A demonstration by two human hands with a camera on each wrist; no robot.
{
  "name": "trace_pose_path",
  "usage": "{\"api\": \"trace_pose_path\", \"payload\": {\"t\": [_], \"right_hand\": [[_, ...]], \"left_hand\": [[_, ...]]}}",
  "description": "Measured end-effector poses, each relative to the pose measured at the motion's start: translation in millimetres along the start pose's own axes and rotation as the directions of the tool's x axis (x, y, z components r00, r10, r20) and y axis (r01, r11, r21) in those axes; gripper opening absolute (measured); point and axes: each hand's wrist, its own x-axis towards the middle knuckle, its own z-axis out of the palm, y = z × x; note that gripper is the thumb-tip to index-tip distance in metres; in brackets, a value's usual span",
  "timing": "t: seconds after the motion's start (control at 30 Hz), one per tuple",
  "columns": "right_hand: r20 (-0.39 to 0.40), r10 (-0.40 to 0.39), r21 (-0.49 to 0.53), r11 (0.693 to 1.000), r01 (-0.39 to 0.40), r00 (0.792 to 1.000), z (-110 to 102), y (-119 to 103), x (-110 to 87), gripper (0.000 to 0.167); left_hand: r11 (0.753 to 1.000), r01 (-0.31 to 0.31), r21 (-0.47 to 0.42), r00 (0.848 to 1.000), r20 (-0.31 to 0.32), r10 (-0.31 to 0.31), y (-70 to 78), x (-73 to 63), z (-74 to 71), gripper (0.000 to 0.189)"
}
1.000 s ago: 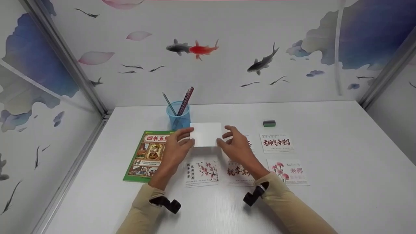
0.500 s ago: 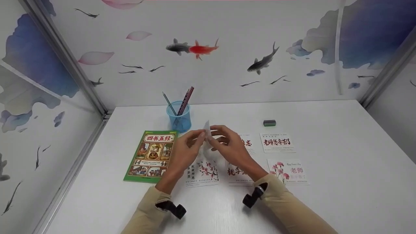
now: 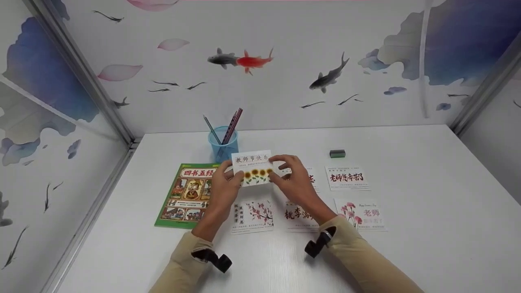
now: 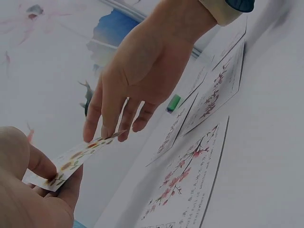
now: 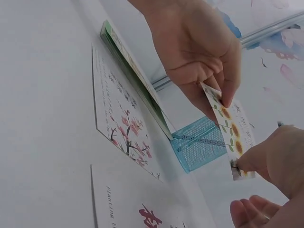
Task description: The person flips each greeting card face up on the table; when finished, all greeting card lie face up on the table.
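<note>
A small white card with sunflowers and Chinese writing (image 3: 255,167) is held up above the table between both hands, its printed side facing me. My left hand (image 3: 224,185) pinches its left edge, thumb in front and fingers behind. At the right edge my right hand (image 3: 296,181) pinches it between thumb and fingers. Below the hands lies a blossom-branch card (image 3: 260,215). Partly covered by the right hand and wrist are two cards with red writing, the nearer one (image 3: 299,219) and the farther one (image 3: 313,185).
A green-bordered book (image 3: 179,199) lies at the left. Behind it stands a blue mesh pencil cup (image 3: 225,151) with several pencils. To the right lie a red-lettered card (image 3: 348,185) and a pink-flower card (image 3: 362,221). A small dark green block (image 3: 337,154) sits farther back.
Between my hands the card has turned over: its blank white side faced me, then it stood edge-on, and now the sunflower side shows. The things on the table have stayed put.
</note>
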Motion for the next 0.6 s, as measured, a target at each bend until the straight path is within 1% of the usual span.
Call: {"api": "trace_pose_path", "payload": {"t": [0.07,0.13,0.17,0.23,0.27,0.33,0.4,0.43,0.5,0.6], "right_hand": [[-0.008,0.035,0.045,0.998,-0.035,0.999,-1,0,-0.2,0.035],[-0.002,0.051,0.065,0.997,-0.051,0.999,-1,0,-0.7,0.036],[0.004,0.055,0.062,0.997,-0.055,0.998,0,0,-1.2,0.037],[0.011,0.064,0.022,0.998,-0.064,0.998,1,-1,-2.3,0.04],[0.017,0.062,-0.002,0.998,-0.062,0.998,3,-1,-2.6,0.042],[0.035,0.051,-0.05,0.998,-0.049,0.998,5,-1,-3.4,0.044],[0.066,0.034,-0.085,0.996,-0.028,0.997,7,-1,-4.2,0.045],[0.086,0.019,-0.097,0.995,-0.011,0.996,7,-1,-4.4,0.043],[0.133,-0.01,-0.136,0.99,0.029,0.991,8,-1,-5.6,0.038],[0.203,-0.037,-0.198,0.977,0.078,0.978,9,0,-7.3,0.031]], "left_hand": [[1.0,0.018,0.005,1.0,0.005,-0.018,-2.1,1.1,-1.0,0.044],[0.999,0.013,0.033,1.0,0.013,-0.014,-3.7,2.0,-2.1,0.043],[0.998,-0.002,0.057,1.0,0.017,0.001,-4.5,2.3,-2.9,0.041],[0.988,-0.049,0.144,0.999,0.017,0.047,-5.7,3.2,-5.2,0.039],[0.976,-0.077,0.202,0.997,0.011,0.076,-6.6,4.1,-7.1,0.041],[0.94,-0.131,0.315,0.99,-0.002,0.138,-8.5,5.9,-10.5,0.048],[0.893,-0.167,0.417,0.982,-0.011,0.188,-10.4,7.9,-13.2,0.053],[0.869,-0.184,0.459,0.977,-0.011,0.212,-11.3,8.9,-14.2,0.054],[0.83,-0.218,0.514,0.968,0.007,0.25,-12.3,9.1,-14.4,0.047],[0.783,-0.257,0.566,0.959,0.051,0.278,-13.1,7.9,-13.3,0.028]]}}
